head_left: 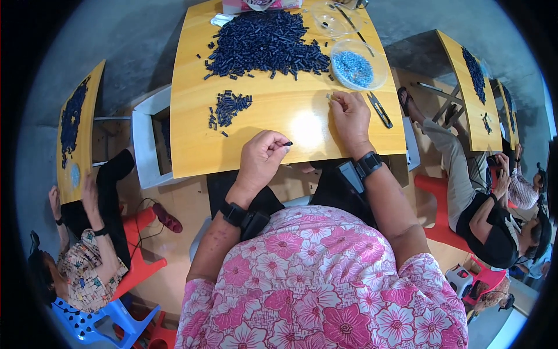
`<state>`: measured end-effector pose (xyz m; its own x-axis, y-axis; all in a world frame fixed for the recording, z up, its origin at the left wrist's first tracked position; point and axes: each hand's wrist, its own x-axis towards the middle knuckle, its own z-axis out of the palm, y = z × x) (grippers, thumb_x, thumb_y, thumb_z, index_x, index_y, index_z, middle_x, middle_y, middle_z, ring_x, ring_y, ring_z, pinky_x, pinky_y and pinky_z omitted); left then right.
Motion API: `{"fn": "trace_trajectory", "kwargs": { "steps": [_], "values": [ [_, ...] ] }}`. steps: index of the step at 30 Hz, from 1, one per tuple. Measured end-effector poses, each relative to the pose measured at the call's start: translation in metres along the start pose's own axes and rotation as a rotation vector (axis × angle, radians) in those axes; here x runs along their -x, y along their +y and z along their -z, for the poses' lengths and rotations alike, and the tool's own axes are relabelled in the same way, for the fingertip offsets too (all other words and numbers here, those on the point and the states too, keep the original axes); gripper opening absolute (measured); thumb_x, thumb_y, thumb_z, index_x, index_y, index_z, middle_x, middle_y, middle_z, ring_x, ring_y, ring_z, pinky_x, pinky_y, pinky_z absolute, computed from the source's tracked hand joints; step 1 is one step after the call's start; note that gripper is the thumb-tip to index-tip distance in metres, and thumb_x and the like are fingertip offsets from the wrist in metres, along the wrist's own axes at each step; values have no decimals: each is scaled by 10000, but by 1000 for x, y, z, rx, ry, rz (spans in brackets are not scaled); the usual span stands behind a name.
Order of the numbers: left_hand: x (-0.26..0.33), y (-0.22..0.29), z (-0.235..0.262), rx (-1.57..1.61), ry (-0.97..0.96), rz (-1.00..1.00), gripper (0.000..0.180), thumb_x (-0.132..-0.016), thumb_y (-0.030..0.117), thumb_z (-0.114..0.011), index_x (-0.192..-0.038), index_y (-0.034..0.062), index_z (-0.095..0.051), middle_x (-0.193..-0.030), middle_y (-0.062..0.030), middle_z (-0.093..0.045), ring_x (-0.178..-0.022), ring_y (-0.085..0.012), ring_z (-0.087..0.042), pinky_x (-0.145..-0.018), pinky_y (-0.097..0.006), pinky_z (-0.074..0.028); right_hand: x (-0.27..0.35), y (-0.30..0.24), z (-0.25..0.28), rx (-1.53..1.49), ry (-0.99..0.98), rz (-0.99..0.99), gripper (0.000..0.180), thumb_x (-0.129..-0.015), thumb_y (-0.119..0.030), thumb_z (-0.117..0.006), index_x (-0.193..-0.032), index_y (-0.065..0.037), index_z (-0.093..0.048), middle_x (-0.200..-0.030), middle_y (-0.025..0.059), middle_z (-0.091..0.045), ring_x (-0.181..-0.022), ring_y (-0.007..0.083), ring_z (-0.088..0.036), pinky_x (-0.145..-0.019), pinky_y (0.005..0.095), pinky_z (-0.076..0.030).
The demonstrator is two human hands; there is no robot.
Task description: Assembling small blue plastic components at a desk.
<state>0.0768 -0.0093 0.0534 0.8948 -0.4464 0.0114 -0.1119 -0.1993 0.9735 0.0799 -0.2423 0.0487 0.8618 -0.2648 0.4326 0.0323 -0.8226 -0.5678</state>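
A small black tube piece (pixel 288 143), short and dark, sits pinched between the fingertips of the left hand (pixel 260 161), just over the near edge of the yellow desk (pixel 192 116). The right hand (pixel 350 116) rests on the desk further in, its fingers closed on something tiny near its fingertips that is too small to make out. Beyond the left hand lies a small heap of black pieces (pixel 228 108), and past that a large pile (pixel 264 43). Beside the large pile stands a clear bowl of blue bits (pixel 354 67); snips (pixel 379 109) lie just right of the right hand.
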Motion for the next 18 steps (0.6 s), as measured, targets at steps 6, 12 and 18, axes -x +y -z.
{"fn": "trace_trajectory", "kwargs": {
  "steps": [6, 12, 18],
  "values": [
    [3, -1, 2, 3, 0, -2, 90, -818, -20, -626, -907, -11, -613, -838, -35, -615, -743, -72, -583, -678, -208, -495, -1, -10, 2, 80, -30, 16, 99, -765, -56, -564, -787, -67, -661, -798, 72, -632, -822, 297, -569, -707, 406, -496],
    [1, -4, 0, 2, 8, -14, 95, -815, -18, -629, -908, -7, -612, -839, -35, -618, -742, -72, -584, -675, -209, -496, -2, -4, 1, 77, 30, 81, 67, -772, -60, -664, -818, -23, -694, -739, 126, -598, -638, 250, -596, -602, 329, -488],
    [0, -5, 0, -20, 26, -36, 115, -790, -4, -649, -898, -15, -611, -825, -80, -626, -699, -137, -613, -644, -250, -507, 2, 8, -4, -13, 25, 14, 65, -770, -49, -671, -822, -16, -693, -730, 105, -592, -613, 210, -581, -588, 299, -480]
  ]
}}
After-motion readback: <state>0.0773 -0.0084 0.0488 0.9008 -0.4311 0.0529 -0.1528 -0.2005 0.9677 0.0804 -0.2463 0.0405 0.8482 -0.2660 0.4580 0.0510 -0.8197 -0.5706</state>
